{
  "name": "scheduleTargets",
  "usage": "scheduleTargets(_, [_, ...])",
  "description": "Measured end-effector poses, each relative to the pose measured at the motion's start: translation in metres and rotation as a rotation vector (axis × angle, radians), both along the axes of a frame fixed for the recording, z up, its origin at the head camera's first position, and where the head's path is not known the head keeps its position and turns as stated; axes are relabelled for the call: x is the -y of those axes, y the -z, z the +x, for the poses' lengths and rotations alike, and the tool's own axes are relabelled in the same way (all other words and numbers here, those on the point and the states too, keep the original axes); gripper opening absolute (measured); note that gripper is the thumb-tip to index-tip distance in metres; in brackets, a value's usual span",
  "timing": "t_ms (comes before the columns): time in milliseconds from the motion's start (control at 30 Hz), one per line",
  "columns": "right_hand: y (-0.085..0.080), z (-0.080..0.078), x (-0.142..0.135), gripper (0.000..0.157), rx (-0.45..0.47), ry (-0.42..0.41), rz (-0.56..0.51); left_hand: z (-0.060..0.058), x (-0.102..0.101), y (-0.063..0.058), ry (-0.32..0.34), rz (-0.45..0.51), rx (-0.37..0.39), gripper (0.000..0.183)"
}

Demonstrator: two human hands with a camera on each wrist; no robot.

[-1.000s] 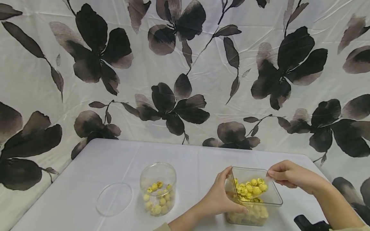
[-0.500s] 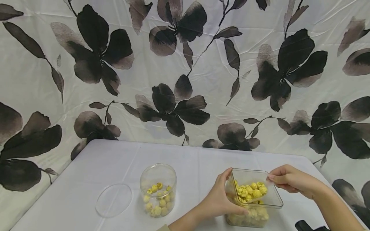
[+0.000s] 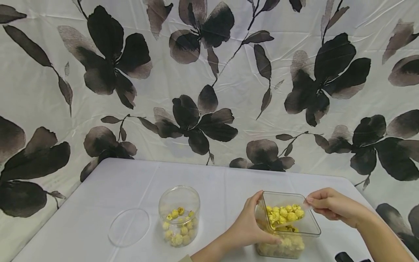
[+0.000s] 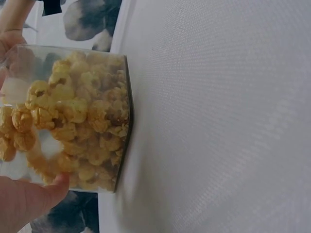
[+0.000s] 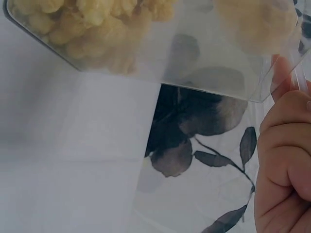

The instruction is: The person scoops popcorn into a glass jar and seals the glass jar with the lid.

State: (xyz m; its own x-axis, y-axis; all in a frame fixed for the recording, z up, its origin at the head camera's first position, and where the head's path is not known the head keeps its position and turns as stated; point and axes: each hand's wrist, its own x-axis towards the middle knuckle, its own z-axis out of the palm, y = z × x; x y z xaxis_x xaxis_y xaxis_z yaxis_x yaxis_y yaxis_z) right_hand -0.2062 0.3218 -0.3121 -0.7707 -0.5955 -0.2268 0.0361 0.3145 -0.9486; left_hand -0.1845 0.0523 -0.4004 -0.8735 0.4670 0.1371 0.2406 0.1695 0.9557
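Note:
My left hand (image 3: 245,225) grips the left side of a clear square container (image 3: 291,232), thumb across the front. Yellow popcorn (image 4: 92,121) fills its lower part. My right hand (image 3: 335,207) is at the right rim, pinching the handle of a clear plastic scoop (image 5: 298,77) between thumb and fingers. The scoop's bowl is inside the container, with a heap of popcorn on it. To the left, a round clear jar (image 3: 179,198) stands uncovered, with some popcorn in its lower half.
A round clear lid (image 3: 129,227) lies flat on the white table (image 3: 88,203), left of the jar. Part of a black object (image 3: 343,257) shows at the bottom right edge. A floral cloth (image 3: 183,72) hangs behind the table.
The scoop's popcorn heap has shifted slightly right inside the container, and my right hand has moved a little right with it. The left hand keeps its grip.

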Motion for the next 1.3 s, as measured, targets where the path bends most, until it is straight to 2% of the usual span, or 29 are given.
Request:
scheduleTargets(233, [0.003,0.001,-0.001,0.031,-0.008,-0.008,-0.001,0.001,0.0,0.0,-0.002,0.002,0.007,0.111])
scheduleTargets(467, [0.005,0.002,0.002,0.032,0.004,-0.058,-0.032,0.0,0.0,0.001,-0.006,0.006,0.007,0.112])
scheduleTargets(1000, [0.006,0.004,-0.003,0.033,0.053,-0.003,-0.053,0.0,-0.002,-0.001,-0.005,0.001,0.022,0.111])
scheduleTargets(1300, [0.005,0.003,-0.008,0.034,0.037,-0.024,-0.07,0.0,-0.002,-0.004,-0.005,-0.004,0.024,0.111])
